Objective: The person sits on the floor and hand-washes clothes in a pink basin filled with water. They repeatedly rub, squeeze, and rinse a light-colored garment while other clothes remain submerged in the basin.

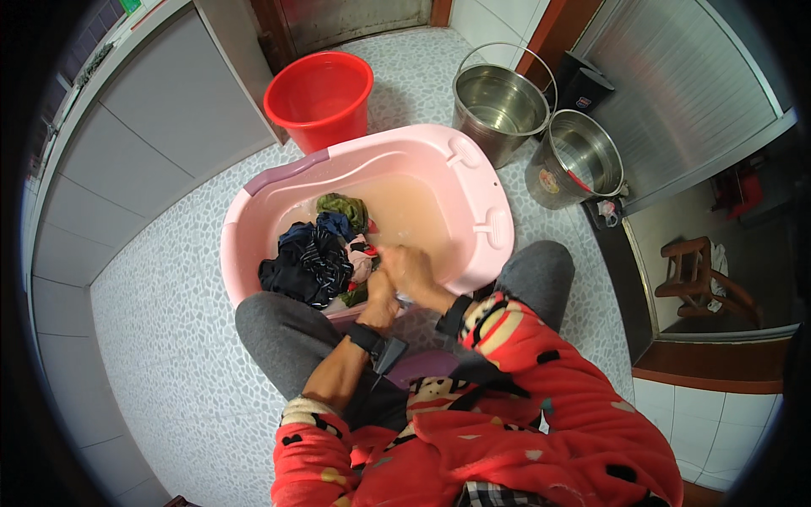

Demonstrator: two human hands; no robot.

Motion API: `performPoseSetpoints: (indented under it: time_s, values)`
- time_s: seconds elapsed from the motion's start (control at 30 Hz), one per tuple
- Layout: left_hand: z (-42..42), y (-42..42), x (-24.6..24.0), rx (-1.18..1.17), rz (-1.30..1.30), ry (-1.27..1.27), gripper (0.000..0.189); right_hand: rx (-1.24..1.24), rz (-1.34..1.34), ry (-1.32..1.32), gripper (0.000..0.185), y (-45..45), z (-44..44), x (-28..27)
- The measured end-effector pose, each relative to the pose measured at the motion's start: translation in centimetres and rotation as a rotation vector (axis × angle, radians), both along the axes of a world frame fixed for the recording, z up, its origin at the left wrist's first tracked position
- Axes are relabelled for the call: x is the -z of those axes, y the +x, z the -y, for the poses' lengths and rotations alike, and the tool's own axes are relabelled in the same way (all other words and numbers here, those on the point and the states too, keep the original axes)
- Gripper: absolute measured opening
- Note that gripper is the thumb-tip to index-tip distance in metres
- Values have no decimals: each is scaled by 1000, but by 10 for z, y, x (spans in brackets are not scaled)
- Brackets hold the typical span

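Observation:
A pink plastic tub (500, 190) holds cloudy, brownish water (412, 203). Wet clothes lie heaped at its left: a dark garment (304, 266), a green cloth (344, 209) and a pink patterned cloth (361, 256). My left hand (381, 298) is at the near side of the tub, its fingers curled close to the pink cloth. My right hand (405, 269) is just beside and above it, curled, over the tub. What lies between the hands is mostly hidden, so a hold on cloth cannot be made out. Both wrists wear dark bands.
Behind the tub stands a red plastic bucket (317, 120). Two metal buckets, one larger (500, 130) and one smaller (548, 168), stand to the right. Grey cabinets (152, 108) line the left. A wooden stool (687, 275) is beyond the doorway at right.

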State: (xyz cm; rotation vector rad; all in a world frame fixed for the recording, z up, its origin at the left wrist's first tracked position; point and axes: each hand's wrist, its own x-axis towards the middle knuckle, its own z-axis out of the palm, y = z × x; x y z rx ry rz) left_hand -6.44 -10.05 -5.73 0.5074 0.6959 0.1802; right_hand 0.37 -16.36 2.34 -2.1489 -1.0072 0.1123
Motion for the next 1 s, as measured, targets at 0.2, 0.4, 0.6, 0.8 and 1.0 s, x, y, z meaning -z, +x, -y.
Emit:
performPoseSetpoints:
  time_s: [0.2,0.4,0.6,0.8,1.0]
  values:
    - [-9,4,-6,-34,-140,31,30,-29,-1,-49,37,-2,-4,6]
    - [-10,4,14,-11,-159,-39,25,45,22,-33,36,-1,-2,15]
    - [-11,4,12,-78,-144,140,33,-93,27,-154,33,-3,-3,15]
    - [-9,2,0,53,-249,-65,36,105,90,-61,41,-3,-2,13]
    - [-3,5,-15,-62,-31,111,19,-161,-52,-58,30,1,1,18]
